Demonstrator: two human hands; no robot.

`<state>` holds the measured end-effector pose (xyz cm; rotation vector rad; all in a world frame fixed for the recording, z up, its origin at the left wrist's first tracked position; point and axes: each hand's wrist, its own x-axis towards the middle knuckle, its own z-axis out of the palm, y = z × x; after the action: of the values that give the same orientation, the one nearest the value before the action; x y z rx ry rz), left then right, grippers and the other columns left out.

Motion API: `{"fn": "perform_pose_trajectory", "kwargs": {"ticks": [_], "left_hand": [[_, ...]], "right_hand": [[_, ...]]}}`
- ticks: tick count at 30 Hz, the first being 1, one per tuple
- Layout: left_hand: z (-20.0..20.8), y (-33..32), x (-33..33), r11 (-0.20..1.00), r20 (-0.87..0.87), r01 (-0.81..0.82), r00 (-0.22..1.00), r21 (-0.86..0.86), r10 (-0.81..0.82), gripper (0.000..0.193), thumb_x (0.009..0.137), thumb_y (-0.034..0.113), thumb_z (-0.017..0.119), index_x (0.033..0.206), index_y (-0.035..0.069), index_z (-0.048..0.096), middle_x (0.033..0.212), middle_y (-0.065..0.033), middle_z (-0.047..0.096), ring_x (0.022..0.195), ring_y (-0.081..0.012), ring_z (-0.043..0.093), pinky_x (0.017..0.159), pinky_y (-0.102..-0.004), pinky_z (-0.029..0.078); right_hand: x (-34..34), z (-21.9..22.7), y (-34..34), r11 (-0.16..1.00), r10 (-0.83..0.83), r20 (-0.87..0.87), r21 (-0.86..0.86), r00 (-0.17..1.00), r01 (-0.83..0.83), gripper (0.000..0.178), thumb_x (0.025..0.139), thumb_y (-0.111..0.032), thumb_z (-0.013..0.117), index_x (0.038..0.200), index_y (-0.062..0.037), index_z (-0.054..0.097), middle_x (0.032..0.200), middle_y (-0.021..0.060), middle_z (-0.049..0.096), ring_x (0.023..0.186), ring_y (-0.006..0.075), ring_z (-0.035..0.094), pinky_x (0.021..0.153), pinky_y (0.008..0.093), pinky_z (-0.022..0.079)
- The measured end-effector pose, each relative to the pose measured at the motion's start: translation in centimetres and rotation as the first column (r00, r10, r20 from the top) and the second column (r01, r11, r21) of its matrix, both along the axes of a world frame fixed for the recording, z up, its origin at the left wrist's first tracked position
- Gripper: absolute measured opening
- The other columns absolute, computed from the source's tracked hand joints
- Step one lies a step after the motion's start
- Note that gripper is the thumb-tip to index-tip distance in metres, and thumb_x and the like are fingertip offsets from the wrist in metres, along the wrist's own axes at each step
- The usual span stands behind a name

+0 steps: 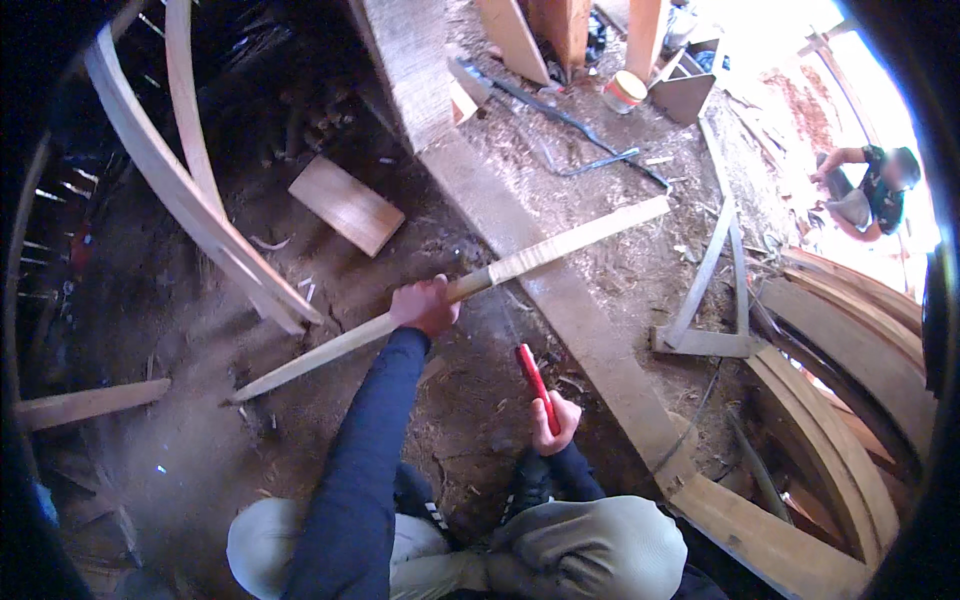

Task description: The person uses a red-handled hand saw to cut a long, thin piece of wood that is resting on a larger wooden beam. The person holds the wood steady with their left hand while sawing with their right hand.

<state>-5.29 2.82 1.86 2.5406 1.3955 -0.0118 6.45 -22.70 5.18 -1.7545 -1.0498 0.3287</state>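
The fingers of the left hand (424, 306) are curled tight around a long pale wooden slat (455, 292), gripping it near its middle so the slat runs on a slant from its pointed near-left end, low over the dirt, up to its squared far-right end, which crosses above a wide plank. The fingers of the right hand (556, 421) are closed on a red-handled tool (535, 381), held close in front of the knees with the handle pointing up and away; its working end is hidden inside the fist, so what kind of tool it is cannot be told. Both forearms wear dark blue sleeves and rise from light grey trousers at the near edge. The surface under the hands is a bare dirt floor (190, 420), strewn with shavings and wood chips. A heavy timber plank (590, 340) lies across it from far centre to near right, just right of the hands. To the left stand curved wooden ribs (190, 190), and a short flat board (346, 204) lies on the dirt beyond the slat. At right are more curved timbers (850, 400) and a grey triangular frame (710, 300). Far off lie a dark cable (570, 125), a small pale tub (625, 91) and, in bright daylight at the far right, another person (875, 190) crouching.
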Motion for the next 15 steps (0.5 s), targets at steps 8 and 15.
{"fn": "perform_pose_trajectory", "kwargs": {"ticks": [8, 15], "left_hand": [[0.6, -0.8, 0.5, 1.0, -0.019, 0.011, 1.0, -0.019, -0.011, 0.033, 0.074, 0.042, 0.067, 0.086, 0.012, 0.059, 0.075, -0.0132, 0.068, 0.073, -0.0336, 0.068, 0.066, -0.0472, 0.054], [0.1, 0.0, -0.3, 0.998, -0.124, 0.003, 0.992, 0.056, 0.004, 0.032, 0.076, 0.043, 0.065, 0.087, 0.013, 0.062, 0.077, -0.0117, 0.068, 0.073, -0.0322, 0.068, 0.067, -0.0462, 0.054]], "right_hand": [[0.6, 1.0, 0.3, 0.999, -0.003, -0.091, 0.039, 0.996, 0.007, 0.037, 0.081, -0.021, 0.062, 0.054, -0.0057, 0.043, 0.044, 0.0094, 0.037, 0.035, 0.024, 0.042, 0.041, 0.035, 0.031], [0.7, 0.1, -3.8, 0.989, 0.125, -0.137, -0.057, 0.983, -0.134, 0.016, 0.08, -0.014, 0.059, 0.07, -0.0018, 0.059, 0.053, 0.0107, 0.048, 0.044, 0.0235, 0.052, 0.045, 0.0335, 0.038]]}}
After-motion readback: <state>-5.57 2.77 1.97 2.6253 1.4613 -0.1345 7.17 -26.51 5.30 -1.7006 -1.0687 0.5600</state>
